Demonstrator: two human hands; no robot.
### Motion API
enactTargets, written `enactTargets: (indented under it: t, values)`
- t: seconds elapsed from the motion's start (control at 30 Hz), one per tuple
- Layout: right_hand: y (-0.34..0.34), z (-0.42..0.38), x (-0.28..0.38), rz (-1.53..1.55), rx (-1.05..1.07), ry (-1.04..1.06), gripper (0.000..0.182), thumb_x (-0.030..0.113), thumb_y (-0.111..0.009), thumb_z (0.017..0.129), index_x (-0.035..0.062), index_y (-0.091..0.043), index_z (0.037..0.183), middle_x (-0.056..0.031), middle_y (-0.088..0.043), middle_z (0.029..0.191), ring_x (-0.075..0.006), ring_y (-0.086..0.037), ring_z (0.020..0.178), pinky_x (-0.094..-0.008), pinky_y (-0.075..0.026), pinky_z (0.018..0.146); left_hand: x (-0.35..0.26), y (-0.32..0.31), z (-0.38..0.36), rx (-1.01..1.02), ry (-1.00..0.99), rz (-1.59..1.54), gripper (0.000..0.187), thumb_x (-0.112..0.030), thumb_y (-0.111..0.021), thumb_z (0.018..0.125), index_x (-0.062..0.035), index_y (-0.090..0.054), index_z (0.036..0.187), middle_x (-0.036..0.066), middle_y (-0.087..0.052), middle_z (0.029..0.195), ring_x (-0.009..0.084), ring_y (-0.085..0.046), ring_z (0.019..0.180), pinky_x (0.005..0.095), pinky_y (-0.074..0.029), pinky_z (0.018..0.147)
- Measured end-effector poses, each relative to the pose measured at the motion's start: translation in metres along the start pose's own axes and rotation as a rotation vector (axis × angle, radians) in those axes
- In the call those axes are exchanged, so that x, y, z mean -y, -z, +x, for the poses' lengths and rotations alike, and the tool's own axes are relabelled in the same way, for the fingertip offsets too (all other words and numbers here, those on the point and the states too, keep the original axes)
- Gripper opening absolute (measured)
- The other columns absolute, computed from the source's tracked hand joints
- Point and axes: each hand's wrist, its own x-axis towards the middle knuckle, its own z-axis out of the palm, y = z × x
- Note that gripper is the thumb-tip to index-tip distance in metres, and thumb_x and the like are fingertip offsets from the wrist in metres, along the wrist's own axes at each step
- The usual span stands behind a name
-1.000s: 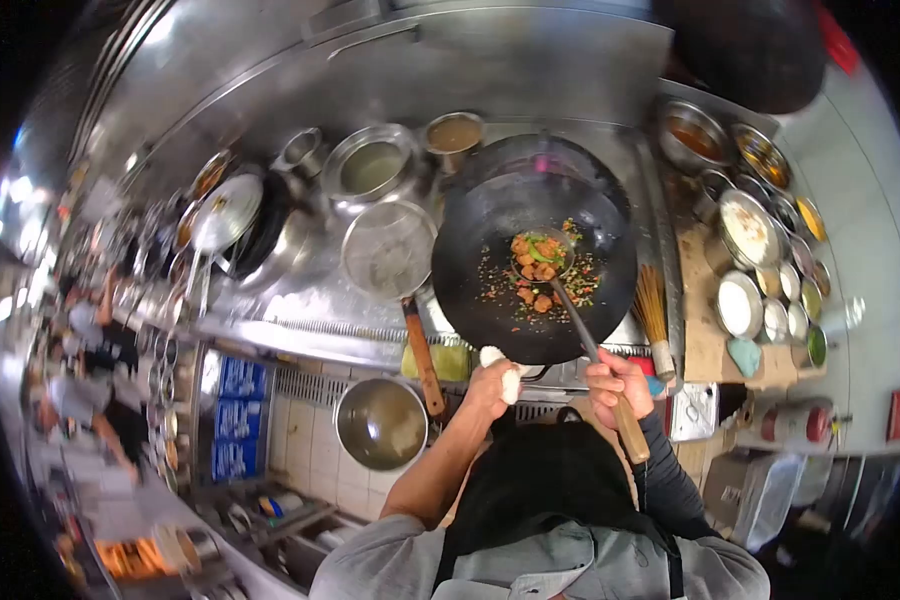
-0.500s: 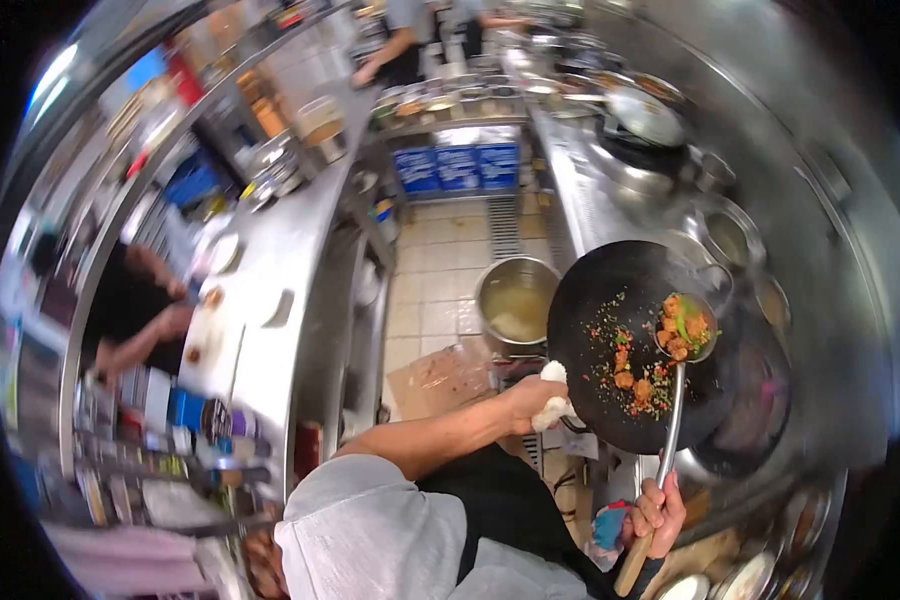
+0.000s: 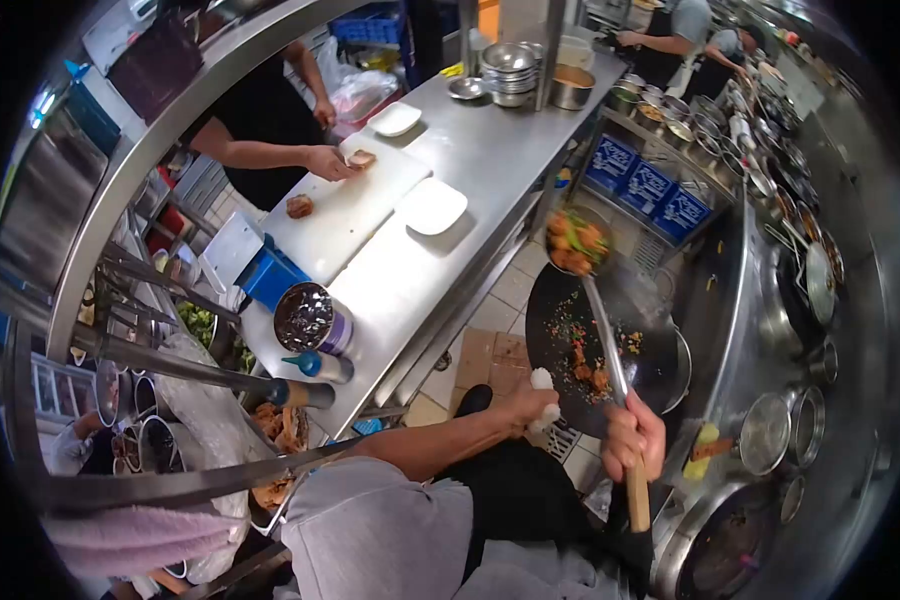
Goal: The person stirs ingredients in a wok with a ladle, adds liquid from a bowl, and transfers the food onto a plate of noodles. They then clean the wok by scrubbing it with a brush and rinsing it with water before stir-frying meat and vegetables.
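Note:
My left hand [image 3: 526, 406] is closed around a white cloth [image 3: 543, 392] at the near left edge of a black wok [image 3: 660, 362]; the wok's handle is hidden there. Chopped red and green bits and a few browned chunks [image 3: 588, 370] lie in the wok. My right hand [image 3: 634, 438] grips the wooden handle of a ladle [image 3: 605, 330]. The ladle's bowl, slightly blurred, is lifted past the wok's far rim. It is heaped with browned chunks and green pieces [image 3: 576, 243].
To the left, a steel counter [image 3: 370, 310] bears a white square plate [image 3: 432, 206], another white plate [image 3: 395, 120] and a cutting board [image 3: 315, 240], where a co-worker's hand [image 3: 332, 162] touches a food piece. A steel range [image 3: 735, 300] with pots runs along the right.
My view has turned left toward the counter. The ladle has risen with its food from inside the wok to beyond its far rim. The wok has shifted off the range, over the floor.

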Motion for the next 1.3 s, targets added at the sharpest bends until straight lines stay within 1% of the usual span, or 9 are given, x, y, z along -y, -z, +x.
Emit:
enactTargets:
  t: [0.2,0.33,0.43,0.63,0.7,0.77,0.9,0.97,1.3]
  values:
    - [-0.042,0.167,-0.019,-0.135,-0.035,-0.255,0.013,0.016,-0.043,0.102,0.0165,-0.052,0.112,0.0025,-0.044,0.068,-0.0042,-0.038,0.042,-0.0221,-0.032,0.033,-0.038,0.058,0.009,0.010,-0.155,-0.021,0.019,-0.006,-0.060,0.080,-0.0038,-0.059,0.098,0.005,-0.061,0.084,0.0148,-0.061,0.072,0.0294,-0.049,0.059]
    - [-0.050,0.234,-0.044,-0.610,-0.146,-0.209,0.026,0.014,-0.046,0.100,0.0145,-0.048,0.126,0.0025,-0.042,0.069,-0.0033,-0.036,0.042,-0.0230,-0.034,0.033,-0.057,0.071,-0.002,-0.063,-0.099,0.047,0.026,-0.007,-0.058,0.083,-0.0060,-0.055,0.109,0.005,-0.059,0.090,0.0129,-0.060,0.076,0.0274,-0.049,0.060]
    - [-0.049,0.257,-0.056,-0.898,-0.167,-0.178,0.042,0.011,-0.049,0.096,0.0162,-0.043,0.137,0.0014,-0.042,0.067,-0.0052,-0.037,0.043,-0.0252,-0.037,0.035,-0.067,0.070,-0.010,-0.162,-0.112,-0.010,0.017,-0.007,-0.062,0.080,-0.0042,-0.057,0.096,0.006,-0.059,0.081,0.0182,-0.061,0.070,0.0347,-0.050,0.059]
    - [-0.009,0.268,-0.066,-1.489,-0.161,0.072,0.063,0.007,-0.054,0.093,0.0144,-0.030,0.151,-0.0004,-0.047,0.067,-0.0071,-0.043,0.045,-0.0260,-0.039,0.037,-0.060,0.079,-0.007,-0.126,-0.136,-0.164,0.022,-0.011,-0.064,0.083,-0.0015,-0.061,0.103,0.009,-0.064,0.088,0.0192,-0.063,0.075,0.0344,-0.051,0.062]
    - [-0.001,0.268,-0.061,-1.631,-0.173,0.080,0.068,0.006,-0.056,0.091,0.0109,-0.027,0.152,-0.0035,-0.052,0.067,-0.0109,-0.048,0.048,-0.0322,-0.044,0.044,-0.059,0.080,-0.007,-0.136,-0.094,-0.120,0.025,-0.011,-0.064,0.083,-0.0004,-0.061,0.105,0.010,-0.065,0.090,0.0195,-0.064,0.075,0.0345,-0.051,0.063]
    - [0.009,0.272,-0.063,-2.120,0.056,0.558,0.070,0.007,-0.059,0.088,0.0059,-0.028,0.151,-0.0125,-0.057,0.069,-0.0187,-0.054,0.053,-0.0368,-0.050,0.056,-0.066,0.081,-0.015,-0.144,-0.053,-0.075,0.027,-0.011,-0.064,0.083,0.0007,-0.062,0.107,0.011,-0.066,0.092,0.0199,-0.064,0.076,0.0345,-0.052,0.064]
    - [-0.002,0.264,-0.061,-2.268,-0.085,0.398,0.070,0.007,-0.061,0.085,0.0030,-0.030,0.148,-0.0255,-0.062,0.080,-0.0329,-0.064,0.065,-0.0406,-0.051,0.070,-0.068,0.084,-0.018,-0.130,-0.052,-0.064,0.031,-0.012,-0.064,0.080,0.0034,-0.062,0.108,0.012,-0.067,0.093,0.0206,-0.065,0.077,0.0352,-0.052,0.063]
    - [0.003,0.263,-0.064,-2.318,-0.053,0.567,0.069,0.007,-0.058,0.083,0.0081,-0.033,0.147,-0.0302,-0.062,0.083,-0.0473,-0.061,0.073,-0.0514,-0.049,0.067,-0.063,0.087,-0.013,-0.130,-0.029,-0.032,0.032,-0.012,-0.065,0.079,0.0041,-0.062,0.107,0.012,-0.067,0.093,0.0208,-0.065,0.076,0.0352,-0.051,0.062]
    - [-0.001,0.263,-0.059,-2.524,-0.114,0.584,0.072,0.003,-0.060,0.082,0.0078,-0.031,0.148,-0.0285,-0.064,0.086,-0.0449,-0.063,0.074,-0.0523,-0.049,0.066,-0.034,0.095,0.006,-0.121,-0.099,-0.067,0.025,-0.012,-0.065,0.078,0.0034,-0.062,0.096,0.010,-0.065,0.081,0.0204,-0.064,0.068,0.0335,-0.049,0.056]
